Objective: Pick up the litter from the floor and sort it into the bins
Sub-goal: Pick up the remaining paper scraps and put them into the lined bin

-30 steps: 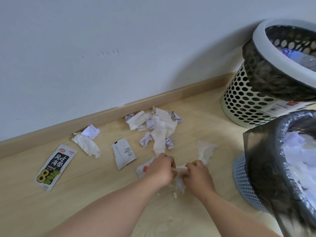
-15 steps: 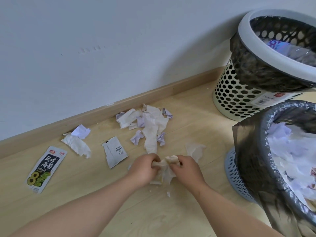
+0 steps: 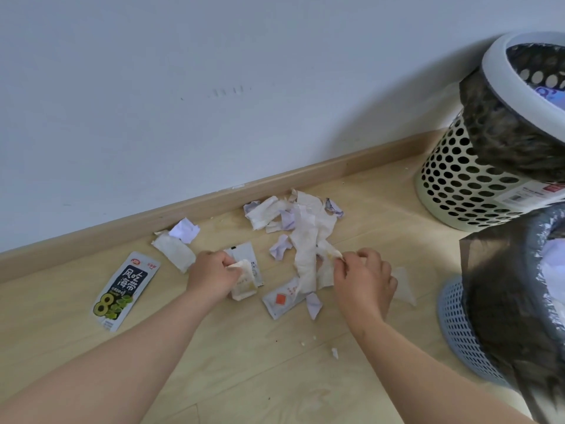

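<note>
1. While the left hand (image 3: 214, 278) clutches a wad (image 3: 243, 287) of folded tissue with its fingers curled round it, the right hand (image 3: 363, 280) pinches one end of a long tissue strip (image 3: 305, 258) between thumb and fingertips.
2. From the right fingertips the strip lies on the floor (image 3: 244, 377) between the two hands and runs away toward the skirting (image 3: 214, 201).
3. Under the wad lies a white sachet (image 3: 244, 254), partly covered by the left hand.
4. Between the hands and nearer the person, an orange sachet (image 3: 279, 301) lies flat, touching the strip. A scrap (image 3: 313, 304) of paper lies just beside it.
5. Beyond both hands, a pile (image 3: 275, 209) of tissue and crumpled paper lies against the strip's far end.
6. Left of the left hand lies a tissue (image 3: 174, 252) with a paper ball (image 3: 185, 231) touching it. Farther left is a packet (image 3: 125, 289).
7. Right of the right hand, a thin tissue (image 3: 403, 284) is partly hidden behind the knuckles.
8. Just past the thin tissue stands the blue bin (image 3: 452, 325), whose dark liner (image 3: 504, 301) holds white paper (image 3: 553, 264).
9. Beyond the blue bin stands the cream bin (image 3: 449, 185), also lined.
10. Crumbs (image 3: 334, 352) lie near the right forearm.
</note>
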The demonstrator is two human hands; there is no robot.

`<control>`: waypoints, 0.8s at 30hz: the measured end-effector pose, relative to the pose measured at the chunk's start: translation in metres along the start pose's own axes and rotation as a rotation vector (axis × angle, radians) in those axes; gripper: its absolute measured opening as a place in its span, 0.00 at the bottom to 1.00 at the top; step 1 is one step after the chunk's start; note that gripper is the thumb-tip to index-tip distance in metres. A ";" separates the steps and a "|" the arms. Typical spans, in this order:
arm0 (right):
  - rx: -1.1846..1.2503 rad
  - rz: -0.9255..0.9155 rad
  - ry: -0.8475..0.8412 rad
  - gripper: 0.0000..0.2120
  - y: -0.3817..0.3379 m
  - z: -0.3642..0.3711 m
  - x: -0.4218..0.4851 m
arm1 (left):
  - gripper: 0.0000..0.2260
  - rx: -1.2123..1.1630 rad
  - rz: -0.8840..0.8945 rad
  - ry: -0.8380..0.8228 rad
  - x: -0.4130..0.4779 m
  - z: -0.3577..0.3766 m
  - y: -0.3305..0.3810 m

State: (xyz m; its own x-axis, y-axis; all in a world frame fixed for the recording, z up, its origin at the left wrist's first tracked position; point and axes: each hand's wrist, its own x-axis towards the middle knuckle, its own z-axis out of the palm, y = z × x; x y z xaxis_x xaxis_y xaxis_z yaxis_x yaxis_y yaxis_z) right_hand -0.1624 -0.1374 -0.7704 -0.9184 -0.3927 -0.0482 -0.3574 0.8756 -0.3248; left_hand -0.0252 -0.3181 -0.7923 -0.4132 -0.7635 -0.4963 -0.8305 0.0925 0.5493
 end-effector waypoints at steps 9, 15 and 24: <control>-0.019 -0.411 -0.524 0.03 -0.032 0.037 -0.032 | 0.14 0.241 0.197 -0.082 -0.003 0.015 -0.016; -0.300 -0.536 -0.300 0.20 -0.035 0.052 -0.033 | 0.10 0.153 0.137 -0.085 -0.007 0.020 -0.015; -0.337 -0.559 -0.297 0.21 -0.031 0.044 -0.036 | 0.34 -0.059 0.043 -0.110 -0.013 0.006 -0.006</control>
State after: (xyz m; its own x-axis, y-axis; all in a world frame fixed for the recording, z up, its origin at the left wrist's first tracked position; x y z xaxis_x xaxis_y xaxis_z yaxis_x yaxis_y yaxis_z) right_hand -0.1110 -0.1631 -0.8000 -0.5146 -0.8258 -0.2308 -0.8380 0.5414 -0.0688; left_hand -0.0172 -0.3050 -0.7934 -0.4891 -0.6847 -0.5403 -0.7891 0.0834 0.6086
